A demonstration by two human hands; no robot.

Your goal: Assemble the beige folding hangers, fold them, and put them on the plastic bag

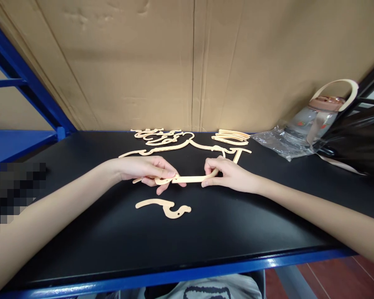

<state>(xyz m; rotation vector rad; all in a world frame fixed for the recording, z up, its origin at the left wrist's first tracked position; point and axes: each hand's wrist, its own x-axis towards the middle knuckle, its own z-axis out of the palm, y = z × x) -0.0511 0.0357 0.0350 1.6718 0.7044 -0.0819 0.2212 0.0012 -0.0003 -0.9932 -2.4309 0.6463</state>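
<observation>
The 1 desk (237,232) carries 1 bottle (318,120), 1 plastic bag (277,143), 1 loose hooked piece (172,214) at the front and 1 hanger shape (174,146) farther back. There are 2 grips: the left grip (154,171) has 1 held hook (161,182), the right grip (226,172) 1 bar (190,179). At the back are 2 heaps, 1 heap of hooks (163,140) and 1 stack of curved strips (231,137); overlaps hide their exact counts.

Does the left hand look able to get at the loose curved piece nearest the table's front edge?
Probably yes: the loose curved piece lies close by on the tabletop, nothing over it, though the left hand might need to release the hooked piece it pinches.
</observation>
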